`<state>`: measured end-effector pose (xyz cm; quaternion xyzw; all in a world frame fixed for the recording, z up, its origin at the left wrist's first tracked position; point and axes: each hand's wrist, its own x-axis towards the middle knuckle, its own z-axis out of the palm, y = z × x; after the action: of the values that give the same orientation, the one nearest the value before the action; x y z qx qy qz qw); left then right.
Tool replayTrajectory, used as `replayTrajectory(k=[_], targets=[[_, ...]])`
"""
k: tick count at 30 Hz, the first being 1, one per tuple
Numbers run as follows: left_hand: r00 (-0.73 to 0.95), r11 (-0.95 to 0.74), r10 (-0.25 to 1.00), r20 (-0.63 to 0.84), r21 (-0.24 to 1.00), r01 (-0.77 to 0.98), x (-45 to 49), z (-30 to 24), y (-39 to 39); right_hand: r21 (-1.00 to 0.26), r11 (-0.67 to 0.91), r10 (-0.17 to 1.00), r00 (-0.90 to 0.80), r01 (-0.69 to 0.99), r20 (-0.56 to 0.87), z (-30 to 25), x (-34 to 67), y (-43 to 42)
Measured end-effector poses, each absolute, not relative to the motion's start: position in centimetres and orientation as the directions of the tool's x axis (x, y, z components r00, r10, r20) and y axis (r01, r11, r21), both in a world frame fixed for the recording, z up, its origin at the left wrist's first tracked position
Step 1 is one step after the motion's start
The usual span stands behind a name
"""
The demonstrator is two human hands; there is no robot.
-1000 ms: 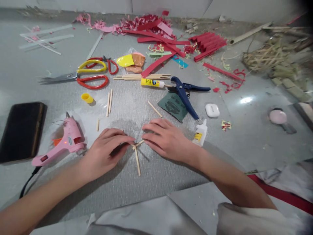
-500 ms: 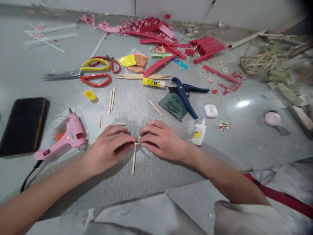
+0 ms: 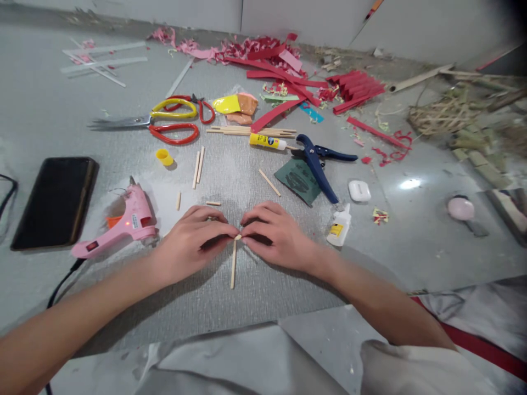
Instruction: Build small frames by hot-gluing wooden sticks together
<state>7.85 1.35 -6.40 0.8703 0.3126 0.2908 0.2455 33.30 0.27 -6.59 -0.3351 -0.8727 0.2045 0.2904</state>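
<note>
My left hand [image 3: 201,238] and my right hand [image 3: 280,236] meet fingertip to fingertip low in the middle of the head view. Both are closed in a pinch around the top end of a thin wooden stick [image 3: 233,266], which points down toward me. A short pale bit of wood crosses that end between the fingertips; most of it is hidden by my fingers. Just beyond my left hand lies a short stick piece [image 3: 213,203]. Another short piece [image 3: 178,201] rests to its left, with two longer sticks [image 3: 198,168] farther off.
To the left are a pink glue gun [image 3: 127,222] and a phone [image 3: 55,203]. Scissors [image 3: 173,120], a glue stick [image 3: 267,142], blue-handled cutters [image 3: 317,164], and a small glue bottle [image 3: 339,227] lie around. Red paper strips [image 3: 358,90] sit at the back.
The whole scene has shifted slightly right in view. My fingertips have come closer together over the stick's top end, and less of the crosspiece shows.
</note>
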Motion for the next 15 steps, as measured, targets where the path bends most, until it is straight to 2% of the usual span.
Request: replayTrajectory(k=[15], targets=[[0.625,-0.666,0.697,0.350,0.639,0.385,7.88,-6.41,1.52,-0.633,0.606,0.773,-0.545,0.482,0.325,-6.49,32.78,0.02]])
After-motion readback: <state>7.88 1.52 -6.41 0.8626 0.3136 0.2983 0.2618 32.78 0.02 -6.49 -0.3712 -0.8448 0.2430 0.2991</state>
